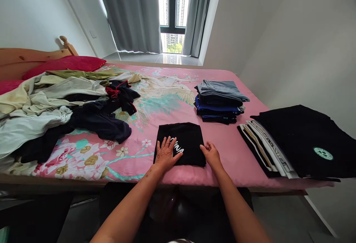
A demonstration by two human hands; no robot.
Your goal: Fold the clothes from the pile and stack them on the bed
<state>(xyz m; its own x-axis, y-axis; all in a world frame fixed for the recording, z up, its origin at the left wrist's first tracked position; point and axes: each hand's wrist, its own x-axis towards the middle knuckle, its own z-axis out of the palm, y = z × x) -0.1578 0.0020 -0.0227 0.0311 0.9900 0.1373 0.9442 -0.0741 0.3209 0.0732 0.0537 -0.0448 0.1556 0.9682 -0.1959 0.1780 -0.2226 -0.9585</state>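
A black T-shirt (191, 135), folded into a neat rectangle with white lettering, lies flat near the front edge of the bed. My left hand (166, 152) rests palm down on it with the fingers spread, covering part of the lettering. At the shirt's right edge, my right hand (211, 155) has its thumb and fingers drawn together on the cloth. Its lower fingers are curled and partly hidden.
A loose heap of clothes (61, 102) covers the bed's left side, near a red pillow (80, 63). Folded jeans (221, 89) top a stack at the back right. Folded black shirts (303, 139) and lighter ones lie at the right edge. Flowered pink bedding (172, 174) covers the bed.
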